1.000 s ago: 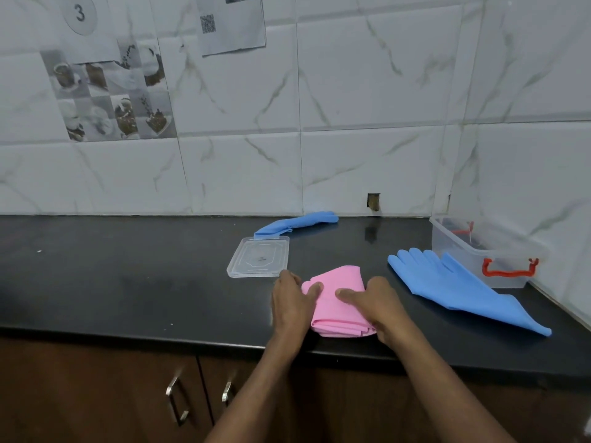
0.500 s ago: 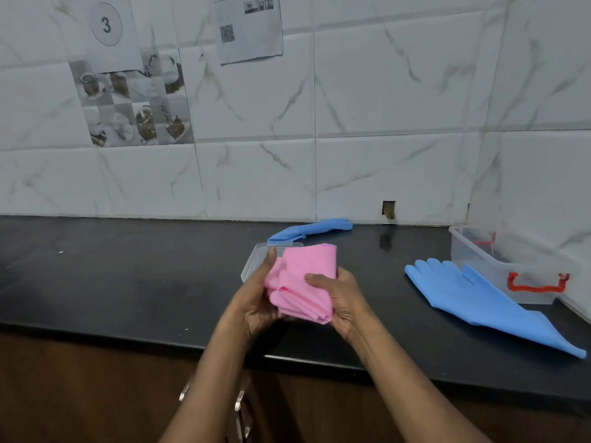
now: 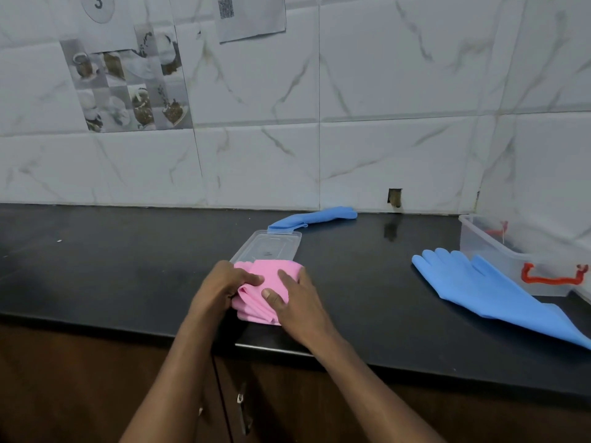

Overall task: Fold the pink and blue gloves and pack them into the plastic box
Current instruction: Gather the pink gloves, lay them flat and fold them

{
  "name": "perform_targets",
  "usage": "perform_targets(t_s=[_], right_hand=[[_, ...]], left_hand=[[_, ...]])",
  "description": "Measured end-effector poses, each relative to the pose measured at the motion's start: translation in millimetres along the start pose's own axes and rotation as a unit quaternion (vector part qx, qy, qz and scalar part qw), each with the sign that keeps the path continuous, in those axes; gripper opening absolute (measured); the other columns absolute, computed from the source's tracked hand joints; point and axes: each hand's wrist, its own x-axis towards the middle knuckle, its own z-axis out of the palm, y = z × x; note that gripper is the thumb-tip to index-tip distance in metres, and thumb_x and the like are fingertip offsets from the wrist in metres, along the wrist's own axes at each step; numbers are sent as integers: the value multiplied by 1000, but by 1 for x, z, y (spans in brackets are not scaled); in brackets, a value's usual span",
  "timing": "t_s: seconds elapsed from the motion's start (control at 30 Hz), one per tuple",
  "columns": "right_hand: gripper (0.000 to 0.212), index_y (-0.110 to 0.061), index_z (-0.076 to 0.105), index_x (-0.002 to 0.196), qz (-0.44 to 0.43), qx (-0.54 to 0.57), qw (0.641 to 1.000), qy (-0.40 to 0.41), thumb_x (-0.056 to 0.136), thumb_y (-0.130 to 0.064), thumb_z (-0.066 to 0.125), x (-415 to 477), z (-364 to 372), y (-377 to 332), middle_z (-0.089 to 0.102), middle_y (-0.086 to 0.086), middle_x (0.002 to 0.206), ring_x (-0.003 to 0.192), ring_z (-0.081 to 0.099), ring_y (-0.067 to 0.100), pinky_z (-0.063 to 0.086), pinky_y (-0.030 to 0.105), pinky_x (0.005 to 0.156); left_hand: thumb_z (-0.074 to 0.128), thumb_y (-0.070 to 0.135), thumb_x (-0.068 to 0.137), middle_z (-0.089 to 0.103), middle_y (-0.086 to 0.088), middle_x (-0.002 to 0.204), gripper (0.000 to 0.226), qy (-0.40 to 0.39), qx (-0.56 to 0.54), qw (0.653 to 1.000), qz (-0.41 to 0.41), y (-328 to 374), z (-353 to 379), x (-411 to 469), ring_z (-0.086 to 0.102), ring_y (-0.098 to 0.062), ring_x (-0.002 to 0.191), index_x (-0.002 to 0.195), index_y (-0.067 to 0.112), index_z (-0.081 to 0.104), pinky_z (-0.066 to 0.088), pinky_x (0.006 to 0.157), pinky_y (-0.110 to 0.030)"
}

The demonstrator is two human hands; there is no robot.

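Near the bench (image 3: 128, 282) edge, both hands, left hand (image 3: 220, 290) and right hand (image 3: 297, 302), are gripping the folded pink gloves (image 3: 271, 276), best squeezed flat while carrying right to the plastic box (image 3: 489, 247).

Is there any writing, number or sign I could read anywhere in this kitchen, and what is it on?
"3": in a circle on the paper sheet on the wall, top left, cut off by the frame's edge.
QR code: printed on a second paper sheet on the wall; a pattern only, and any words on that sheet are not readable.
Plastic box, clear lid, gloves: no readable text.
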Motion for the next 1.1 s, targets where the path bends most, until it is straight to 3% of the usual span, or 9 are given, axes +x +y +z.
perform_targets(t_s=[0.17,0.27,0.4,0.5,0.53,0.7,0.83,0.93,1.1], right_hand=[[67,-30,27,148,-11,-53,999,1,93,-66,24,-2,7,-1,14,18,159,139,28,40,28,47,111],[71,-35,22,149,5,24,999,22,89,-72,25,-1,2,0,3,12,162,145,19,35,28,49,112],[85,-51,7,147,-46,-30,998,-23,73,-88,26,-1,3,1,-28,5,158,147,-16,33,4,56,116],[91,-48,12,147,-92,-117,988,-44,69,-89,32,-4,9,0,-26,3,159,144,-24,34,-4,59,114],[88,-46,16,147,-95,-130,986,-44,71,-86,37,-4,10,0,-22,3,160,145,-22,35,-3,59,114],[67,-34,30,143,-108,-138,984,-22,86,-64,47,-8,12,-1,-1,9,162,144,-12,45,20,57,113],[63,-32,32,143,-117,-143,983,-13,88,-60,46,-10,12,-2,4,12,162,144,-9,46,22,56,112],[62,-32,33,143,-125,-136,983,-12,88,-59,47,-10,13,-1,7,12,161,145,-7,45,22,56,112],[63,-34,31,143,-116,-120,986,-12,88,-60,47,-6,16,0,6,10,161,145,-9,44,21,56,113]], left_hand=[[83,7,73,72,-21,78,34,2,-14,1000,-1,1,-3,3,68,-28,63,97,-11,67,51,55,-28],[83,14,74,74,-21,79,36,-16,-16,1000,-3,-8,-4,6,70,-30,68,96,-10,67,55,61,-32],[71,48,82,70,-16,82,56,63,109,990,69,-5,-8,18,66,-26,70,95,-7,68,49,60,-30],[59,49,90,67,-21,116,57,124,166,971,115,0,-7,31,63,-34,107,120,1,64,51,90,-39],[55,43,94,67,-22,117,51,120,174,970,120,2,-5,34,63,-35,108,121,1,64,50,92,-39],[54,13,94,71,-25,93,27,98,161,978,90,12,-4,54,68,-37,88,94,-8,70,55,76,-40],[57,5,89,62,-20,79,15,70,200,976,52,25,2,58,54,-27,64,87,-7,66,40,52,-27],[60,10,89,58,-15,70,17,29,190,981,39,29,9,60,46,-22,53,83,-4,68,35,51,-24],[57,6,90,55,-17,73,21,35,209,976,56,33,18,61,43,-24,56,92,-10,69,33,50,-26]])
